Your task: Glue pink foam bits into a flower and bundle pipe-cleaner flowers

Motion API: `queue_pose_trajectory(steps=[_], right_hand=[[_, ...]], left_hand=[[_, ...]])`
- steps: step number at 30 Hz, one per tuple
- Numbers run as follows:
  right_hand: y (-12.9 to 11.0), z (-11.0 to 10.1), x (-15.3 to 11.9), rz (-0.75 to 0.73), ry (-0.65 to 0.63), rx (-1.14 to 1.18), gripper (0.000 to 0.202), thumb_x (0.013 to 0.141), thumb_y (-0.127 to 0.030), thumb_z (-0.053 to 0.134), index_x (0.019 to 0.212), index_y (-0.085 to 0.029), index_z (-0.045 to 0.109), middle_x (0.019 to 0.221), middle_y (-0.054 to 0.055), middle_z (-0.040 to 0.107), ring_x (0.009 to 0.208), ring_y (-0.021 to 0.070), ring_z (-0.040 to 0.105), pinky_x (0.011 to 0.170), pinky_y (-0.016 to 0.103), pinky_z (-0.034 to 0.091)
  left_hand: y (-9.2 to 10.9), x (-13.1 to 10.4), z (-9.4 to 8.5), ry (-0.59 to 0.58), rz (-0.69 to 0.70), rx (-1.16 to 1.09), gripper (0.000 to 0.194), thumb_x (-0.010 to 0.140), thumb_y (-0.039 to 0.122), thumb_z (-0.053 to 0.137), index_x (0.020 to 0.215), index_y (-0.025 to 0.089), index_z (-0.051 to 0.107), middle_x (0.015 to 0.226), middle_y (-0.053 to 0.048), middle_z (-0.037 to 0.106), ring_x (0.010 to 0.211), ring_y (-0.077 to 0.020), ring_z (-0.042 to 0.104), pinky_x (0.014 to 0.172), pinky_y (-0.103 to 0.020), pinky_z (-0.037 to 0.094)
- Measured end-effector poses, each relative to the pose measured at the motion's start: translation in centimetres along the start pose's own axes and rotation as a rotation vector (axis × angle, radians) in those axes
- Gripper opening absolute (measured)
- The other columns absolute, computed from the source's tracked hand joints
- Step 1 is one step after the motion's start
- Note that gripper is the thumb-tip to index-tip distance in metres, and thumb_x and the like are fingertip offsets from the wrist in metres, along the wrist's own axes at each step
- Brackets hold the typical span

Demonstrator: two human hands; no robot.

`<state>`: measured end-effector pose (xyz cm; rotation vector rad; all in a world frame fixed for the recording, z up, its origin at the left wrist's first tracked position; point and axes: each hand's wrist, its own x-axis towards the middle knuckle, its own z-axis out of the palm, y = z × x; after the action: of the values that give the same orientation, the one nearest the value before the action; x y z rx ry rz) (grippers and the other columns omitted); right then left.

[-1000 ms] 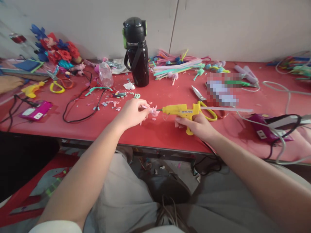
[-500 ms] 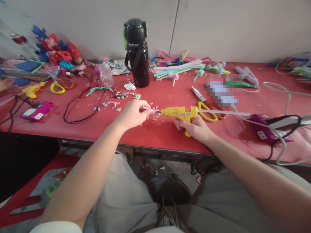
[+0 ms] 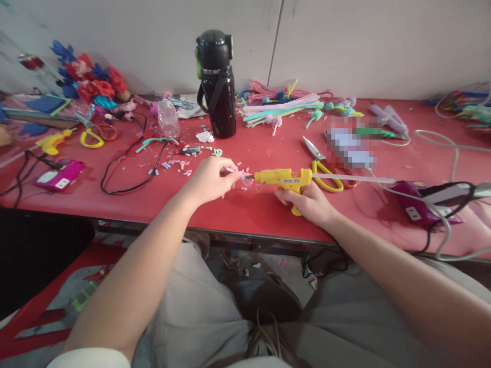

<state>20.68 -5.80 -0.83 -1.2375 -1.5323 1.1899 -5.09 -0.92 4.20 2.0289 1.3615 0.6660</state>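
My right hand (image 3: 309, 202) grips the handle of a yellow hot glue gun (image 3: 284, 177), its nozzle pointing left. A long translucent glue stick (image 3: 353, 178) sticks out of the gun's rear. Between the thumb and fingers of my left hand (image 3: 213, 180) is a small pink stick-like piece (image 3: 230, 170), partly hidden by the fingers. The nozzle tip meets or nearly meets the end of that piece; contact is too small to make out. Tiny pink cut bits (image 3: 244, 189) lie on the red table around the tip.
A black bottle (image 3: 220, 97) stands behind my hands. Yellow-handled scissors (image 3: 326, 176) lie right of the gun. Pastel fuzzy stems (image 3: 282, 108) are heaped at the back. Purple power strips (image 3: 429, 204) and cords sit at both sides. Another glue gun (image 3: 53, 142) rests at the left.
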Motion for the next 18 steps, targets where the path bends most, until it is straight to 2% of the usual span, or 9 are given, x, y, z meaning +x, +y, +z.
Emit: queue_pose_trajectory(steps=[12,18], right_hand=[[0.32,-0.04,0.06,0.013,0.013,-0.03,0.026,0.08,-0.042,0.069,0.068,-0.021,0.057,0.061,-0.002,0.055,0.057,0.0132,0.049,0.057,0.031,0.038],[0.56,-0.01,0.08,0.005,0.042,-0.058,0.024,0.082,-0.041,0.067,0.07,-0.022,0.057,0.062,-0.001,0.055,0.058,0.0138,0.05,0.058,0.031,0.039]], left_hand=[[-0.02,0.01,-0.21,-0.005,-0.003,-0.057,0.02,0.092,0.031,0.065,0.078,0.019,0.072,0.061,-0.001,0.07,0.051,-0.0155,0.063,0.056,-0.029,0.047],[0.12,-0.03,-1.0,0.014,0.002,-0.061,0.021,0.089,0.03,0.066,0.072,0.019,0.068,0.064,-0.002,0.071,0.055,-0.015,0.063,0.057,-0.027,0.047]])
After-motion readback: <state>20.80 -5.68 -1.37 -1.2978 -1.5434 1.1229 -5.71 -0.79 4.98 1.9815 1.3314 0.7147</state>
